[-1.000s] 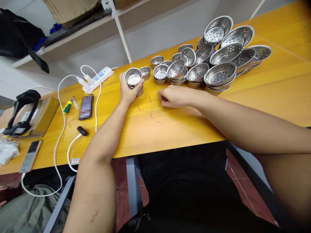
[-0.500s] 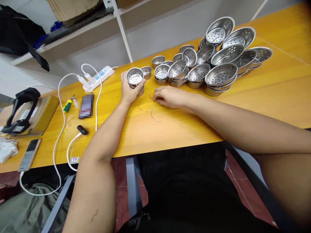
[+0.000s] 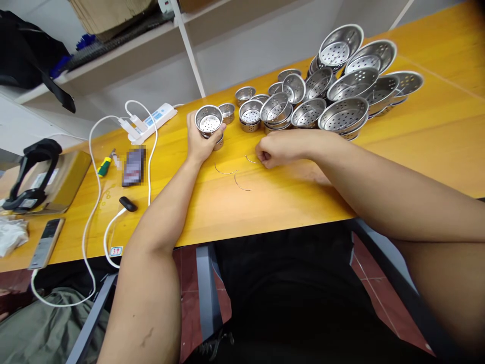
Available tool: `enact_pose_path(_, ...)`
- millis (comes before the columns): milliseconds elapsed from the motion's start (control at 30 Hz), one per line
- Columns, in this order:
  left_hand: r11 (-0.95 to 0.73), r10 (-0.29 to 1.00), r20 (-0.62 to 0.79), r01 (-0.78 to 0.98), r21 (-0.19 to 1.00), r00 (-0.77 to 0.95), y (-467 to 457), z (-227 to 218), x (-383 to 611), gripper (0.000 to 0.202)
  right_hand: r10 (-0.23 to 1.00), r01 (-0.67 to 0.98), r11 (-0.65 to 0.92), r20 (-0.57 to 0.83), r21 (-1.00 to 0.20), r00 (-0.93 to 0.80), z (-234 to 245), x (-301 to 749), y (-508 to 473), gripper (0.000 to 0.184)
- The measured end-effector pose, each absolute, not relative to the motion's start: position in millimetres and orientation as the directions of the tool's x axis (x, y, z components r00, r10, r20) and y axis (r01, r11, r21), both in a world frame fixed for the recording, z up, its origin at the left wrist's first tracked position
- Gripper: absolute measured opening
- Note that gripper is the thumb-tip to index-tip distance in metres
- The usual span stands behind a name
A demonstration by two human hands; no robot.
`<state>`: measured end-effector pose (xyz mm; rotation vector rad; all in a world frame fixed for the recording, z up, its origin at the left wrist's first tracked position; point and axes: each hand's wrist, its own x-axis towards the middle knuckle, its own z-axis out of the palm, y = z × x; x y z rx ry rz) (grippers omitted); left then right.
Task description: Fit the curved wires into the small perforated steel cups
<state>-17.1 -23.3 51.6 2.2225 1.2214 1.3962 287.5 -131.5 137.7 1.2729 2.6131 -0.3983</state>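
Note:
My left hand (image 3: 200,141) is wrapped round a small perforated steel strainer cup (image 3: 208,120), held tilted just above the yellow table (image 3: 265,202). A second small cup (image 3: 219,143) sits under its fingers. My right hand (image 3: 278,150) is closed in a pinch on a thin curved wire handle (image 3: 250,160), lifted a little off the table. Two more wire handles (image 3: 227,172) lie on the wood between my hands, the nearer wire handle (image 3: 241,185) toward me.
Several steel strainer cups (image 3: 250,115) and larger strainer bowls (image 3: 343,116) are piled at the back right. A white power strip (image 3: 151,123) with cables, a phone (image 3: 134,166), a screwdriver (image 3: 105,165), a black dongle (image 3: 128,203) and a remote (image 3: 46,242) lie left.
My right hand closed on the wire handle and drew back to the right, taking the wire off the spot beside the cup. The left hand kept its hold on the strainer cup.

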Motion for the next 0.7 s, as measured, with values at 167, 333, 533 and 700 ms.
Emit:
enact_pose_path(167,-0.597,0.75,0.64,0.586,0.547,0.166,-24,52,-13,0.096,0.788,0.832,0.539,-0.273,-0.13,-0.552,137,278,-142,0.02)
enact_pose_path(333,-0.627,0.719,0.691,0.499,0.599,0.075,-27,51,-11,0.099,0.785,0.821,0.571,-0.293,0.003,-0.545,140,268,-148,0.014)
enact_pose_path(533,-0.624,0.731,0.678,0.482,0.615,0.081,-26,51,-12,0.093,0.762,0.791,0.61,-0.307,0.045,-0.57,141,271,-149,0.017)
enact_pose_path(700,-0.625,0.737,0.667,0.483,0.614,0.106,-25,52,-14,0.089,0.757,0.79,0.613,-0.296,0.016,-0.582,138,275,-146,0.019)
